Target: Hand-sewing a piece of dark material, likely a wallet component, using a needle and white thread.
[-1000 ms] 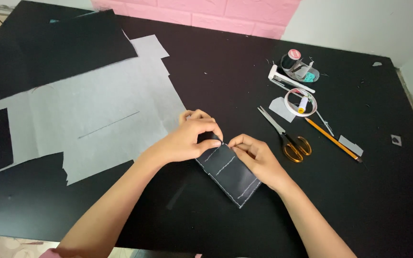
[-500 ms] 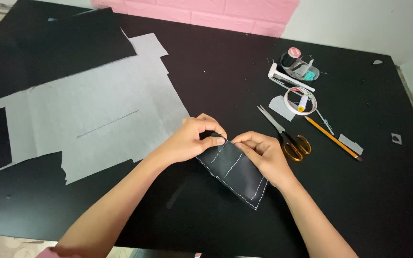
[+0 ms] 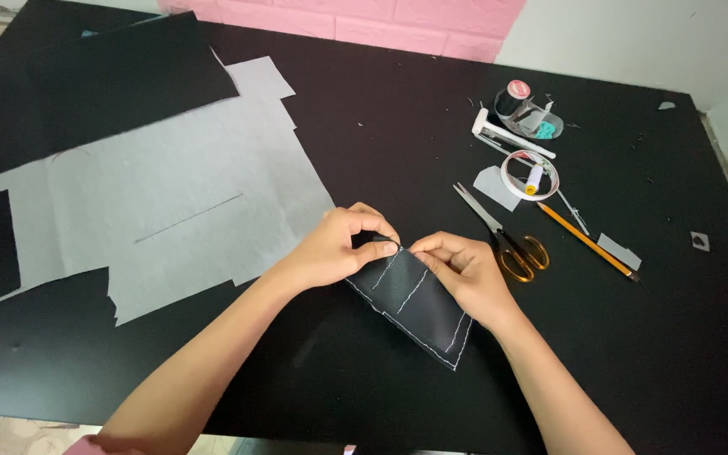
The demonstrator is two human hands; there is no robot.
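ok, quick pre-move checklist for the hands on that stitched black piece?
1. Left hand pinching the top edge of the black fabric piece: ok.
2. Right hand gripping the same edge: ok.
3. White stitch lines visible on the piece: ok.
4. Scissors lying apart from both hands: ok.
5. Needle or thread between the fingertips: cannot tell.
6. Grey paper sheet clear of the piece: ok.

Scissors (image 3: 511, 240) crowd right; bare table (image 3: 364, 143) ahead.
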